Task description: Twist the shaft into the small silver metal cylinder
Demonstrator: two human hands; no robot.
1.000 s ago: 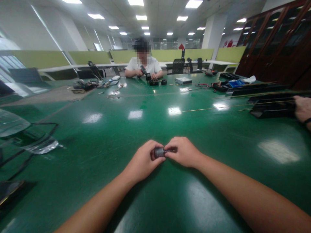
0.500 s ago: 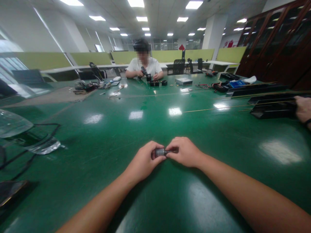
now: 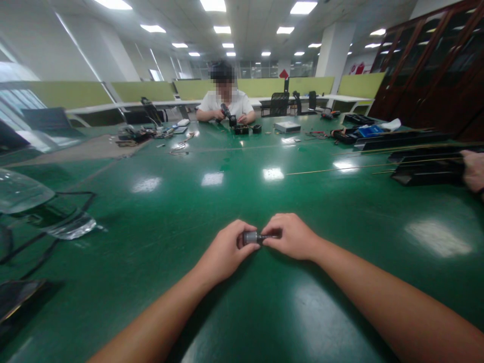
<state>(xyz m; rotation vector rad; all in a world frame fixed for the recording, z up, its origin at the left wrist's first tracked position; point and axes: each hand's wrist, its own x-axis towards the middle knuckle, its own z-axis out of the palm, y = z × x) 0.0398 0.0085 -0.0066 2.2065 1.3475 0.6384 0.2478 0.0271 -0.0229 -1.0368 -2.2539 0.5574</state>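
Note:
Low over the green table, my left hand (image 3: 226, 248) is closed around a small grey metal cylinder (image 3: 250, 237), thumb on the near side and fingers on the far side. A thin dark shaft (image 3: 270, 236) sticks out from the cylinder's right end. My right hand (image 3: 291, 235) pinches this shaft between thumb and fingers. Its far tip is partly hidden in the hand. Cylinder and shaft lie level, in line from left to right. The exact kind of part is too small to make out.
A clear plastic bottle (image 3: 45, 209) lies at left, with dark cables and a phone-like device (image 3: 20, 297) nearer me. Black channels (image 3: 423, 169) and thin rods lie right, by another person's hand (image 3: 473, 170). Opposite, a person (image 3: 225, 103) holds a power drill (image 3: 226, 111).
My right hand has shifted very slightly right along the shaft, leaving a little more space between my hands. My left hand keeps its hold on the cylinder.

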